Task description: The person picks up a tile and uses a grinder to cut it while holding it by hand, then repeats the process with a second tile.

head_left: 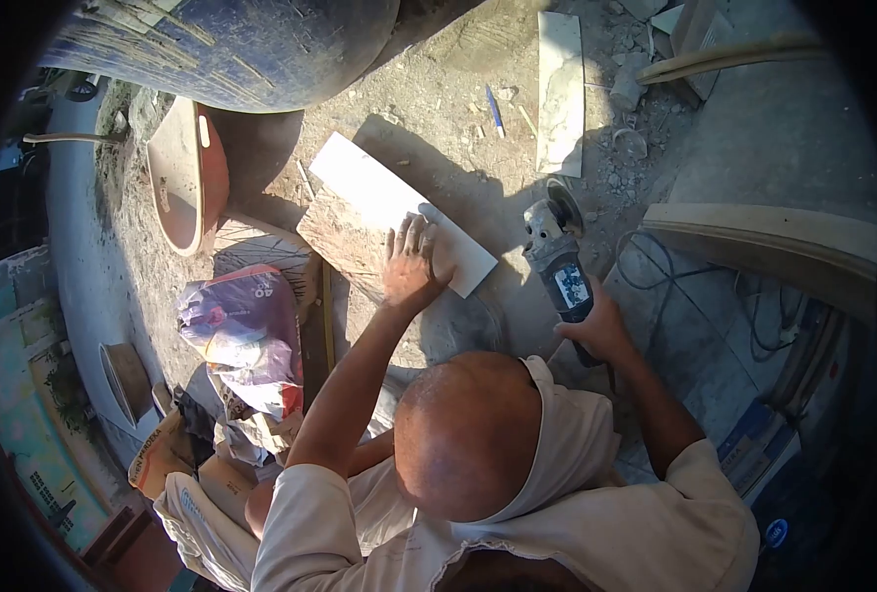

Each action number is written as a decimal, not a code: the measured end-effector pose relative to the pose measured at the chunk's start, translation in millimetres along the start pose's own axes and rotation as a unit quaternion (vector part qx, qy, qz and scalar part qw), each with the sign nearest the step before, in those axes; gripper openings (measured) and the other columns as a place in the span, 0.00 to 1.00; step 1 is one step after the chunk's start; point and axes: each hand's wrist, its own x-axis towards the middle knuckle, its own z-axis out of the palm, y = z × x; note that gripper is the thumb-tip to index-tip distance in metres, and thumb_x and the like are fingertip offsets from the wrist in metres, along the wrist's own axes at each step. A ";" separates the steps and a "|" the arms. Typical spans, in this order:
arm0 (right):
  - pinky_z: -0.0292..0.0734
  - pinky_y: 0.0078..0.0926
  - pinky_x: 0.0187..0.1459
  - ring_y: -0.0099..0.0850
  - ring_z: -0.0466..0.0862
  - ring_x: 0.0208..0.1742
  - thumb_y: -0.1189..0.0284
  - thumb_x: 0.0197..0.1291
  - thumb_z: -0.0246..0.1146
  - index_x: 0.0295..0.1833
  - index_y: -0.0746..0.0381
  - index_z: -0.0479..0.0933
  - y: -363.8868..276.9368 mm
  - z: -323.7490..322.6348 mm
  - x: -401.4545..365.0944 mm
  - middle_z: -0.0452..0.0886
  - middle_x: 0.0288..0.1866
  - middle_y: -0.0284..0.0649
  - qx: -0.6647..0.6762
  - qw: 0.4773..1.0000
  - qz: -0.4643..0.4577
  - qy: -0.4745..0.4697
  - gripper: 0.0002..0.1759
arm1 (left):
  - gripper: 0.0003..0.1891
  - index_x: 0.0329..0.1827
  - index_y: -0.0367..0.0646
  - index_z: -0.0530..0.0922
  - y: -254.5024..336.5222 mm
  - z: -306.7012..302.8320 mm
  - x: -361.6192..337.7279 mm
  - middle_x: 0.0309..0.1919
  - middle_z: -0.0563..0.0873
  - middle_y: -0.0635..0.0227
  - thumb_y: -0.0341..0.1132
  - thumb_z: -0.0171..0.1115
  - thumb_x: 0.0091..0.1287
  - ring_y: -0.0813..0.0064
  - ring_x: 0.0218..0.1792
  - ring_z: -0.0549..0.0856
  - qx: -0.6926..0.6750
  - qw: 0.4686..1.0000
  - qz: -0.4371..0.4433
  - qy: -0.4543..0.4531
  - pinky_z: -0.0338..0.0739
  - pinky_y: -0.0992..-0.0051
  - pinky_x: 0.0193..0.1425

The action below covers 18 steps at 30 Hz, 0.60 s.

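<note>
Left hand (414,261) flat, fingers spread, pressing the white tile (379,192) onto the board (345,247). Right hand (596,326) clenched round the angle grinder (557,259), its disc (564,204) just right of my left fingers. Risk: the tile slips and my fingers meet the disc. The cable (656,259) beyond my right hand could snag.

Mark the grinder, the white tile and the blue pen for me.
grinder (561,268): head view, on the middle of its body, above the gripping hand.
white tile (374,187): head view, on its bare top face.
blue pen (495,111): head view, mid-barrel.
</note>
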 end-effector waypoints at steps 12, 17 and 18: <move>0.79 0.31 0.49 0.31 0.84 0.43 0.69 0.33 0.80 0.59 0.67 0.70 9.3 2.0 -6.3 0.84 0.43 0.41 0.157 0.987 -0.004 0.033 0.43 | 0.28 0.75 0.43 0.60 64.7 1.6 -14.8 0.74 0.57 0.42 0.34 0.48 0.71 0.36 0.75 0.54 0.125 0.986 0.099 0.040 0.47 0.37 0.76; 0.79 0.34 0.50 0.36 0.84 0.47 0.69 0.31 0.81 0.59 0.67 0.70 17.9 19.0 -8.7 0.83 0.46 0.45 0.113 0.993 -0.017 0.033 0.44 | 0.25 0.65 0.36 0.68 38.7 -141.6 -10.3 0.56 0.80 0.45 0.25 0.55 0.63 0.48 0.54 0.81 -0.016 0.986 0.082 0.146 0.80 0.60 0.55; 0.79 0.34 0.50 0.36 0.84 0.47 0.69 0.31 0.81 0.59 0.67 0.70 18.0 20.2 -9.2 0.83 0.46 0.45 0.115 0.992 -0.026 0.038 0.44 | 0.20 0.60 0.37 0.74 32.4 -158.9 -10.9 0.48 0.83 0.44 0.22 0.56 0.63 0.45 0.47 0.84 -0.061 0.980 0.077 0.175 0.81 0.59 0.49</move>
